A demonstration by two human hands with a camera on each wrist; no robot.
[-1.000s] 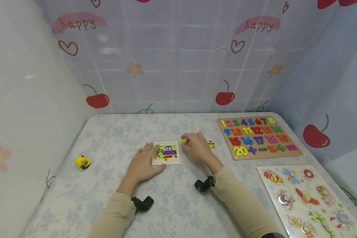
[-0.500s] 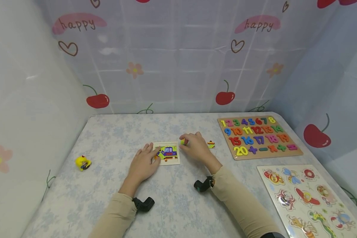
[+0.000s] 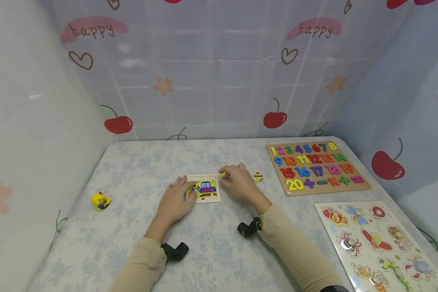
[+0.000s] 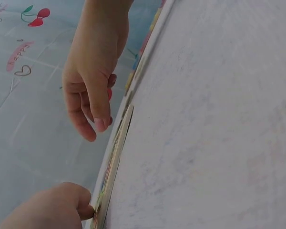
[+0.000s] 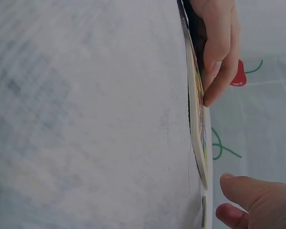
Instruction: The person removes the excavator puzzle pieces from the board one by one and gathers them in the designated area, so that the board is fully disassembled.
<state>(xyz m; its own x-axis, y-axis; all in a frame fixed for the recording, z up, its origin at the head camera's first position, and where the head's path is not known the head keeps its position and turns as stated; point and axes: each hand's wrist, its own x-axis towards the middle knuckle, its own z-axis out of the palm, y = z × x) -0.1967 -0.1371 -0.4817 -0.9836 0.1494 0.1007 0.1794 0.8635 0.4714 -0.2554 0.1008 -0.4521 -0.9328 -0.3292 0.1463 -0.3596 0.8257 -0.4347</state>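
Note:
A small wooden jigsaw puzzle [image 3: 206, 188] with a purple vehicle picture lies in its pale frame on the table. My left hand [image 3: 173, 202] rests on its left side, forefinger and thumb touching the picture. Just right of the frame, my right hand [image 3: 240, 181] pinches a yellow-green puzzle piece [image 3: 223, 175], mostly covered by the fingers. A bit of red shows between those fingers in the left wrist view, where the right hand [image 4: 93, 67] hangs above the puzzle's edge [image 4: 118, 148]. Another puzzle piece [image 3: 258, 177], green and red, lies right of the right hand.
A number board [image 3: 315, 168] stands at the back right, with an insect picture board [image 3: 379, 243] in front of it. A small yellow duck-like toy [image 3: 100, 201] sits at the far left. Printed curtains enclose the table.
My left thumb has moved from the frame's lower edge up onto the picture's left part. The right hand has shifted slightly left, still with the puzzle piece.

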